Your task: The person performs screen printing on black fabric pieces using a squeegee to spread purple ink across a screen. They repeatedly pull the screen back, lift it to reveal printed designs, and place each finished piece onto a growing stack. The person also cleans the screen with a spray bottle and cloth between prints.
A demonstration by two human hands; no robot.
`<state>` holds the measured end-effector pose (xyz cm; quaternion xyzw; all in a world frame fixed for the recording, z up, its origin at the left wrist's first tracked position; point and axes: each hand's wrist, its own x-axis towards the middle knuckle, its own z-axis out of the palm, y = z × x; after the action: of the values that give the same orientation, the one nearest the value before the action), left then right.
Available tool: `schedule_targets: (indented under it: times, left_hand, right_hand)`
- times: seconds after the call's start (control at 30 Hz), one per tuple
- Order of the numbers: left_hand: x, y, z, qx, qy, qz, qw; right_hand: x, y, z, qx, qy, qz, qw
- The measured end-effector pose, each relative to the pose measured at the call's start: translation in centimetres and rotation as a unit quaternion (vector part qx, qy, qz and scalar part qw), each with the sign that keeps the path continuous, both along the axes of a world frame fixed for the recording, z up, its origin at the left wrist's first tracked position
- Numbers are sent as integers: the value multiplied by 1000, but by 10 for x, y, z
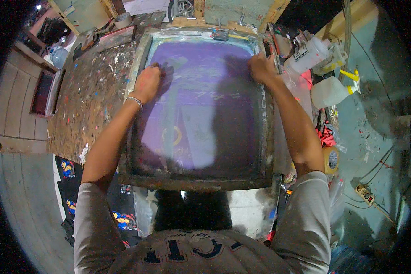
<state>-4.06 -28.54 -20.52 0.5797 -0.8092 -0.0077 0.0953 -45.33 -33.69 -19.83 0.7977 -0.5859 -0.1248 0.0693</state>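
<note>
Fingers (pixel 154 69) of left hand (pixel 147 83) curled, grasping left side of wooden screen-printing frame (pixel 196 184); right hand (pixel 261 68) likewise on right side. How firmly, we cannot tell. Paint-flecked worktable (pixel 91 91) spreads left of frame. Frame lies before us between forearms, purple-tinted mesh (pixel 192 55) inside. Spray bottle (pixel 329 92) right of frame; tape roll (pixel 332 160) also right, nearer us. To handle frame well, we should load both sides evenly, keep knuckles off mesh, hold frame level.
</note>
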Motion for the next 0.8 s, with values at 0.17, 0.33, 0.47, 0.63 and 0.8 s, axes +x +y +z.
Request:
schedule_targets:
  times: [0.17,0.33,0.47,0.63,0.8]
  left_hand:
    - [-10,24,22,8,107,21,994]
    - [6,9,-4,26,85,16,996]
    - [5,-1,-8,40,68,-24,997]
    - [22,-15,-32,27,55,-22,998]
    - [11,-6,-20,45,7,-6,999]
  right_hand:
    - [19,62,14,-36,-183,10,982]
    - [22,130,11,-62,-285,37,956]
    - [50,160,-1,-57,-252,-27,966]
    - [77,198,-7,-109,-292,-3,950]
    - [78,222,-21,-152,-319,63,933]
